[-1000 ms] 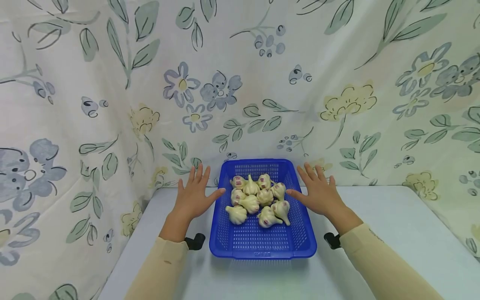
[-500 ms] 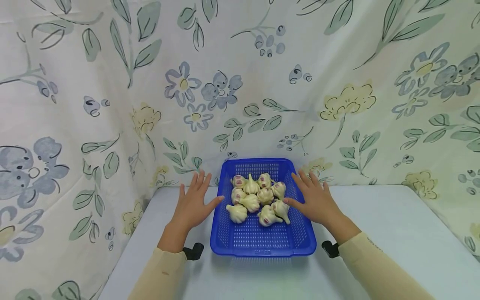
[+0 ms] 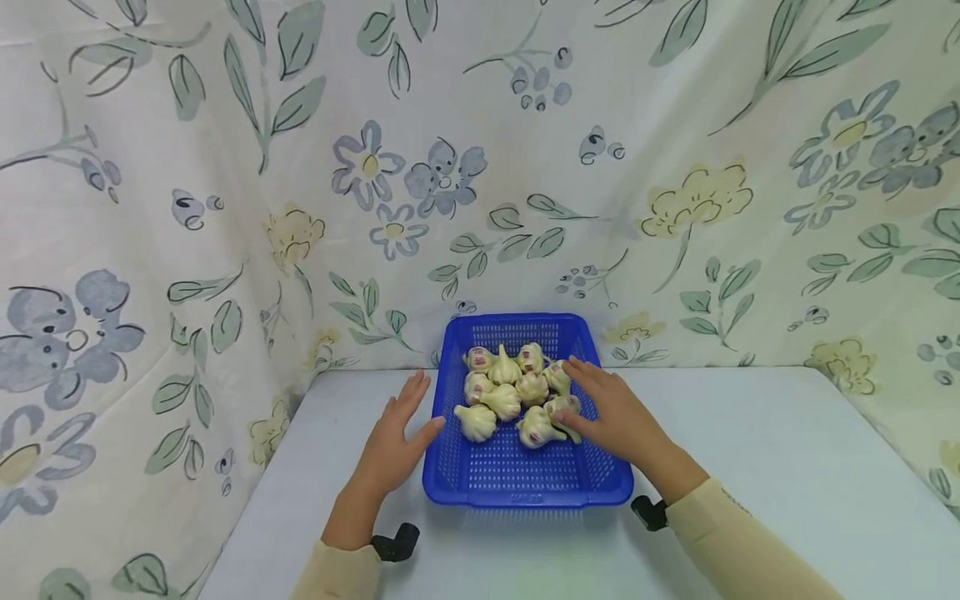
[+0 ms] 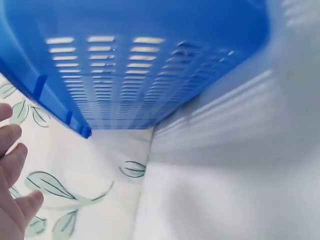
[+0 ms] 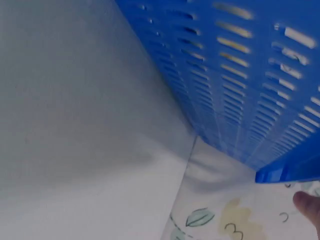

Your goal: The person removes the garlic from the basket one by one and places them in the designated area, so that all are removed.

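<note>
Garlic point(image 3: 502, 402) sits in the blue basket point(image 3: 525, 477), right hand point(image 3: 621, 419) over its side, left hand point(image 3: 393, 450) just outside, both hands' fingers point(image 3: 409, 397) extended and empty: looks like the reach, and any grip calls for curling them.

A white table point(image 3: 750, 450) against floral cloth point(image 3: 510, 183) forms a simple workspace.

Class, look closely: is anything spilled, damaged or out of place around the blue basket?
Nothing stands out. The blue basket sits upright on the white table, no damage shows, and all visible garlic bulbs lie inside.
</note>
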`<state>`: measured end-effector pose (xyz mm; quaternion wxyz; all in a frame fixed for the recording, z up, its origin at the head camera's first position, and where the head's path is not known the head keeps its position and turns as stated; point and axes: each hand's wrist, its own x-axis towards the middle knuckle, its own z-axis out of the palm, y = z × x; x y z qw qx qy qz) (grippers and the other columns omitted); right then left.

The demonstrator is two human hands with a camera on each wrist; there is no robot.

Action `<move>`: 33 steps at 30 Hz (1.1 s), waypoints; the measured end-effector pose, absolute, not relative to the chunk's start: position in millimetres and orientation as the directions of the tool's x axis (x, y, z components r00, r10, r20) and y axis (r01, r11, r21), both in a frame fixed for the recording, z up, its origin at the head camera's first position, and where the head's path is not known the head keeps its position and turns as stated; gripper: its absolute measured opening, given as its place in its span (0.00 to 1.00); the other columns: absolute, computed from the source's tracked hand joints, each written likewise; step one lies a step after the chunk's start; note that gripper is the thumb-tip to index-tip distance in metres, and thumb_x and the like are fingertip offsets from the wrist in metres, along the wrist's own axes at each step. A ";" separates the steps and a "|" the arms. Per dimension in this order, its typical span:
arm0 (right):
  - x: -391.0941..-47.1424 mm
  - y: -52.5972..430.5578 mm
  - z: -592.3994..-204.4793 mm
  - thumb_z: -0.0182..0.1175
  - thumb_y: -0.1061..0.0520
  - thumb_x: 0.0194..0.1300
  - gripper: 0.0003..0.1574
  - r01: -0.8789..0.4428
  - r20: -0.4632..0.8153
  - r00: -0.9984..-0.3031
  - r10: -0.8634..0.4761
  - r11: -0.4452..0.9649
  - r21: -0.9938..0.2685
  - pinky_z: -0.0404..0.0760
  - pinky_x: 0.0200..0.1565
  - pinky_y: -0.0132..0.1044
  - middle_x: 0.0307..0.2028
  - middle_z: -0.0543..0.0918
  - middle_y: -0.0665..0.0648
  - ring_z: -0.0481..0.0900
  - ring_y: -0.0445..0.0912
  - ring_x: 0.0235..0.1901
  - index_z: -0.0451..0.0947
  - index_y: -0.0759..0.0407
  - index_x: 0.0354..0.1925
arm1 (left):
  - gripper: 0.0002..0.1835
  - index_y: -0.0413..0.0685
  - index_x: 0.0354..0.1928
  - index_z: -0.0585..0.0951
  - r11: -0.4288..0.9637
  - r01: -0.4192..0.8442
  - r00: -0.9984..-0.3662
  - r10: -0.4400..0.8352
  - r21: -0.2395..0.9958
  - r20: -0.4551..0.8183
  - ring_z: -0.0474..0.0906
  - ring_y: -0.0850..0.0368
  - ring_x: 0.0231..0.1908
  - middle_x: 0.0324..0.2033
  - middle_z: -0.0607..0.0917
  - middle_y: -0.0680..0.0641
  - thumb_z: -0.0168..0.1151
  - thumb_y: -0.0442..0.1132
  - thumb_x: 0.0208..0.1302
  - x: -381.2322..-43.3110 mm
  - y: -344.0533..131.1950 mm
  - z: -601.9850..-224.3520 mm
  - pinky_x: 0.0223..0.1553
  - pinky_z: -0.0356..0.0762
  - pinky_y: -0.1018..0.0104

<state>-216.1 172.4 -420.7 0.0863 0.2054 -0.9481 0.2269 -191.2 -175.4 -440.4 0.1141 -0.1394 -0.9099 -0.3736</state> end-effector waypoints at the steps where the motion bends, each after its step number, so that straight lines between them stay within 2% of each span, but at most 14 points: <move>1: -215.2 171.1 -421.0 0.60 0.32 0.63 0.50 -0.434 0.256 -0.899 -0.355 0.801 -0.413 0.61 0.68 0.67 0.74 0.61 0.57 0.59 0.62 0.72 0.60 0.52 0.74 | 0.37 0.58 0.76 0.61 0.662 0.343 -0.933 0.162 0.666 0.320 0.50 0.50 0.76 0.76 0.56 0.54 0.53 0.61 0.69 -188.8 -175.1 -443.6 0.75 0.45 0.39; 5: -212.7 165.3 -420.9 0.61 0.32 0.63 0.48 -0.426 0.225 -0.905 -0.361 0.759 -0.493 0.67 0.65 0.65 0.72 0.66 0.57 0.63 0.61 0.71 0.62 0.50 0.73 | 0.32 0.58 0.73 0.66 0.591 0.367 -0.925 0.153 0.718 0.348 0.54 0.52 0.75 0.75 0.61 0.58 0.55 0.57 0.70 -182.8 -172.6 -457.3 0.74 0.50 0.43; 8: -212.7 160.7 -420.7 0.61 0.30 0.62 0.48 -0.410 0.188 -0.911 -0.368 0.744 -0.528 0.69 0.65 0.63 0.70 0.69 0.57 0.66 0.60 0.69 0.64 0.49 0.72 | 0.30 0.53 0.71 0.69 0.545 0.398 -0.915 0.174 0.738 0.365 0.56 0.54 0.74 0.74 0.63 0.58 0.56 0.53 0.71 -182.3 -169.7 -466.6 0.73 0.53 0.47; 12: -215.9 155.7 -421.7 0.62 0.32 0.61 0.46 -0.413 0.156 -0.905 -0.395 0.736 -0.536 0.70 0.65 0.60 0.68 0.73 0.57 0.69 0.58 0.68 0.67 0.50 0.70 | 0.27 0.46 0.69 0.71 0.487 0.422 -0.906 0.191 0.765 0.378 0.59 0.55 0.73 0.73 0.65 0.54 0.57 0.46 0.72 -181.0 -166.6 -470.1 0.70 0.59 0.48; 16: -220.2 151.3 -422.2 0.66 0.36 0.60 0.44 -0.418 0.126 -0.898 -0.422 0.730 -0.540 0.72 0.65 0.59 0.66 0.75 0.57 0.71 0.58 0.66 0.70 0.53 0.69 | 0.25 0.46 0.68 0.72 0.464 0.439 -0.898 0.182 0.770 0.402 0.63 0.55 0.71 0.72 0.67 0.54 0.57 0.42 0.72 -182.0 -169.1 -472.4 0.68 0.63 0.47; 19: -223.7 149.2 -422.8 0.67 0.39 0.60 0.42 -0.418 0.098 -0.895 -0.435 0.742 -0.524 0.73 0.64 0.57 0.65 0.76 0.56 0.73 0.56 0.65 0.71 0.54 0.68 | 0.24 0.49 0.68 0.73 0.478 0.455 -0.887 0.174 0.751 0.427 0.64 0.56 0.70 0.71 0.68 0.56 0.57 0.43 0.72 -185.5 -173.0 -478.1 0.68 0.65 0.49; 26: -227.6 145.2 -423.9 0.69 0.40 0.59 0.39 -0.419 0.057 -0.895 -0.443 0.788 -0.451 0.78 0.60 0.54 0.59 0.81 0.55 0.78 0.53 0.59 0.75 0.53 0.64 | 0.23 0.49 0.65 0.76 0.553 0.493 -0.859 0.187 0.672 0.477 0.66 0.56 0.69 0.69 0.72 0.54 0.59 0.42 0.70 -191.0 -177.7 -480.5 0.66 0.66 0.56; 33: -226.8 140.1 -427.7 0.68 0.40 0.60 0.37 -0.438 0.025 -0.889 -0.458 0.831 -0.343 0.80 0.58 0.48 0.56 0.83 0.50 0.80 0.46 0.54 0.75 0.51 0.64 | 0.24 0.49 0.64 0.77 0.630 0.521 -0.839 0.255 0.576 0.480 0.69 0.52 0.68 0.67 0.74 0.54 0.63 0.42 0.66 -197.2 -185.7 -474.7 0.67 0.67 0.51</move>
